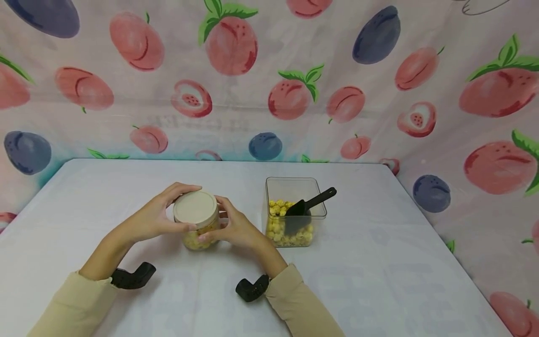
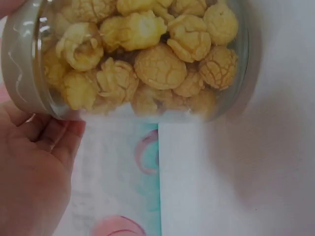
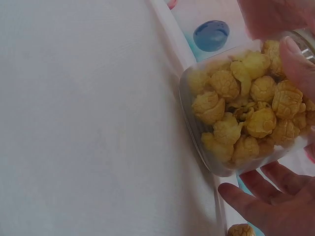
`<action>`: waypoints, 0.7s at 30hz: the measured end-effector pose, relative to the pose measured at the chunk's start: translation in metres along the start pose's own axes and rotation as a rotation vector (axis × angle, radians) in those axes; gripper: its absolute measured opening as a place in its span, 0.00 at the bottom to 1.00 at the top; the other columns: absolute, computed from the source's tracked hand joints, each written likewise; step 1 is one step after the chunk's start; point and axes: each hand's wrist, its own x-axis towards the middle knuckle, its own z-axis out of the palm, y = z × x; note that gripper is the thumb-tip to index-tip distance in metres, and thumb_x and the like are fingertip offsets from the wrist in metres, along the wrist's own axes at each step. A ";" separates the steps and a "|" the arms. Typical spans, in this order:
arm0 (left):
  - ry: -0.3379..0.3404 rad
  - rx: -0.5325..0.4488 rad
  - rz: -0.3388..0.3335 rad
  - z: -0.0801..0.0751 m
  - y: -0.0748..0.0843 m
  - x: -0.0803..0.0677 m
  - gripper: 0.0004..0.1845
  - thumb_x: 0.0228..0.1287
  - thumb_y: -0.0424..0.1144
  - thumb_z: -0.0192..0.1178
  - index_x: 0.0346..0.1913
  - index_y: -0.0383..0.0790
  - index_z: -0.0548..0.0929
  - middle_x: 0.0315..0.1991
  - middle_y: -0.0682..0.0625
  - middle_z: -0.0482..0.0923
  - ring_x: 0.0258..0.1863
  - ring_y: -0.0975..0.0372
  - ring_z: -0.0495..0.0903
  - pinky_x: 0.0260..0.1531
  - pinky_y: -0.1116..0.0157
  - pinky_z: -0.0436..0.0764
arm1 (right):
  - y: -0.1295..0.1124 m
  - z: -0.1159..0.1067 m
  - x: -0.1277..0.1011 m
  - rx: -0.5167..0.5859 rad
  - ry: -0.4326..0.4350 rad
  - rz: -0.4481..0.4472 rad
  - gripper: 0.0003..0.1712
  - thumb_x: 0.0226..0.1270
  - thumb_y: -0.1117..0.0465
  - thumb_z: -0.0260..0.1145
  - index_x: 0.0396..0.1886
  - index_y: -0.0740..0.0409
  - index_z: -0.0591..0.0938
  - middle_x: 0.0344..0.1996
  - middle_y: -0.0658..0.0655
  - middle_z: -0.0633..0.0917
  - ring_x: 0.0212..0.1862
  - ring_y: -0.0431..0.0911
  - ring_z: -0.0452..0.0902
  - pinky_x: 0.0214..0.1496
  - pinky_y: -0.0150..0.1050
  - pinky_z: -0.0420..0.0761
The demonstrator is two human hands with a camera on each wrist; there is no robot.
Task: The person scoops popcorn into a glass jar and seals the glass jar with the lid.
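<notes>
A clear jar (image 1: 205, 238) of yellow popcorn, topped by a cream lid (image 1: 196, 207), is held upright between both hands left of the table's middle. My left hand (image 1: 166, 213) grips the lid, thumb on the near side and fingers round the far side. With its thumb across the jar's near wall and fingers round the right side, my right hand (image 1: 236, 227) holds the jar just under the lid. Popcorn (image 2: 160, 66) presses against the glass in the left wrist view. In the right wrist view the right thumb (image 3: 299, 69) lies near the lid. Whether the base touches the table is unclear.
Right of the jar stands an open clear square container (image 1: 294, 185) partly filled with yellow popcorn. A black scoop (image 1: 311, 204) leans in it, its handle over the right rim. White cloth covers the table (image 1: 370, 281); a fruit-print curtain (image 1: 236, 98) hangs behind and at the sides.
</notes>
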 end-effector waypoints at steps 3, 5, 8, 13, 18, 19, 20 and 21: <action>-0.009 -0.021 -0.042 0.001 0.005 -0.002 0.39 0.50 0.38 0.71 0.65 0.41 0.65 0.58 0.47 0.65 0.57 0.58 0.66 0.57 0.45 0.65 | 0.000 0.000 -0.001 -0.001 -0.001 0.001 0.50 0.50 0.59 0.74 0.69 0.38 0.57 0.64 0.51 0.67 0.60 0.46 0.68 0.58 0.38 0.74; 0.007 -0.019 -0.055 0.003 0.010 -0.004 0.39 0.50 0.38 0.70 0.66 0.39 0.64 0.59 0.44 0.64 0.58 0.53 0.65 0.58 0.43 0.64 | -0.001 0.000 -0.001 -0.003 -0.004 -0.002 0.50 0.51 0.60 0.74 0.69 0.38 0.57 0.64 0.52 0.67 0.60 0.46 0.68 0.58 0.38 0.74; 0.071 0.036 -0.074 0.008 0.018 -0.007 0.40 0.50 0.40 0.71 0.64 0.34 0.63 0.58 0.40 0.63 0.57 0.48 0.66 0.57 0.43 0.66 | 0.000 0.000 -0.001 0.002 -0.009 -0.010 0.49 0.51 0.60 0.74 0.69 0.38 0.57 0.64 0.52 0.67 0.60 0.46 0.68 0.57 0.38 0.75; 0.217 0.175 -0.161 0.023 0.029 -0.009 0.44 0.46 0.49 0.73 0.61 0.29 0.65 0.55 0.35 0.64 0.53 0.46 0.67 0.49 0.45 0.72 | 0.001 0.001 -0.001 0.014 -0.013 0.009 0.49 0.51 0.60 0.74 0.69 0.37 0.57 0.63 0.49 0.67 0.60 0.45 0.69 0.58 0.39 0.75; 0.306 0.241 -0.210 0.034 0.037 -0.007 0.45 0.43 0.52 0.73 0.58 0.24 0.66 0.52 0.33 0.64 0.51 0.45 0.65 0.45 0.45 0.73 | 0.001 0.000 0.000 0.017 -0.013 0.021 0.50 0.51 0.60 0.74 0.69 0.36 0.56 0.64 0.49 0.66 0.61 0.46 0.69 0.58 0.41 0.74; 0.315 0.250 -0.209 0.035 0.037 -0.007 0.45 0.43 0.51 0.74 0.57 0.24 0.66 0.51 0.33 0.65 0.50 0.45 0.65 0.44 0.45 0.73 | 0.001 0.000 0.000 0.016 -0.015 0.019 0.50 0.51 0.60 0.74 0.69 0.36 0.56 0.64 0.49 0.66 0.61 0.46 0.68 0.58 0.41 0.74; 0.323 0.257 -0.207 0.035 0.038 -0.006 0.44 0.43 0.51 0.74 0.56 0.24 0.67 0.51 0.33 0.65 0.50 0.45 0.65 0.44 0.45 0.73 | 0.001 0.000 0.000 0.017 -0.014 0.018 0.50 0.51 0.60 0.74 0.69 0.36 0.56 0.64 0.50 0.66 0.61 0.46 0.68 0.58 0.41 0.75; 0.327 0.262 -0.205 0.036 0.038 -0.006 0.43 0.42 0.50 0.74 0.56 0.25 0.67 0.50 0.33 0.65 0.50 0.45 0.65 0.44 0.45 0.73 | 0.001 0.000 0.000 0.015 -0.014 0.017 0.50 0.51 0.60 0.74 0.69 0.36 0.56 0.64 0.50 0.66 0.61 0.46 0.69 0.57 0.40 0.75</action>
